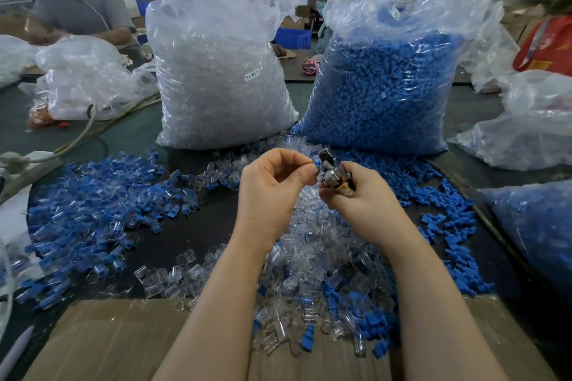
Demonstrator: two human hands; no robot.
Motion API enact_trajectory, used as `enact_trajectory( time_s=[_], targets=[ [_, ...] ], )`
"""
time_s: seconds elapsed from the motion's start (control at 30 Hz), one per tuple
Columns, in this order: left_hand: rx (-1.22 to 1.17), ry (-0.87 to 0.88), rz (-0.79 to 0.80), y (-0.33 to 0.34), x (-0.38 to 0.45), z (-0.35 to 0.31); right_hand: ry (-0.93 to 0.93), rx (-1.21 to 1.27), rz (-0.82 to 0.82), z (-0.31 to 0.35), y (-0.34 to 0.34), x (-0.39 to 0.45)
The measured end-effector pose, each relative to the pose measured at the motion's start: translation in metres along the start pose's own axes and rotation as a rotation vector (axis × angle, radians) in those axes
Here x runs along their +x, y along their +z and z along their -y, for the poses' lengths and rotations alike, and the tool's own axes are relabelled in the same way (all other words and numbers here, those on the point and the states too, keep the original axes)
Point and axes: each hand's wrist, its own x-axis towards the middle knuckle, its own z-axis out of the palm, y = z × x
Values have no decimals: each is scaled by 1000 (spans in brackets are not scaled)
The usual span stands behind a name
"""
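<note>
Blue plastic piece [316, 163] and small metal tool [333, 169] held together above loose parts.
The left hand [272, 192] pinches the blue plastic piece between thumb and curled forefinger, just beside the tool's head. The right hand [362, 199] has its fingers wrapped round the small metal tool. Both hover over clear plastic shells [312, 247] on the table [173, 235], before a bag of clear shells [216, 71] and a bag of blue pieces [380, 86].

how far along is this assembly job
Looks done: a heap of clear plastic shells with blue inserts at left. In hand: the left hand pinches a small blue plastic piece at the small metal tool the right hand grips. Left: two full clear plastic bags.
</note>
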Motion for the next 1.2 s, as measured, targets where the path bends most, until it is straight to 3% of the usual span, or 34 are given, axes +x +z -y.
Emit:
enact_trajectory(
  time_s=[0.57,0.73,0.8,0.93,1.03,1.2],
  targets=[
    [1,-10,48,-3,0,-3,-42,-132,11,3,0,-3],
    [-78,-139,15,-4,1,-5,-45,-154,-9,2,3,-1],
    [-227,-277,-123,-12,4,-4,-32,-182,-34,0,5,-1],
    [-748,-533,-667,-46,12,0,-12,-236,-66,-3,5,-1],
    [-1013,-511,-892,-74,12,4,-15,-273,-71,-3,4,-2],
    [-1338,-412,-1052,-101,8,10,2,-322,-55,-3,6,-1]
  ],
)
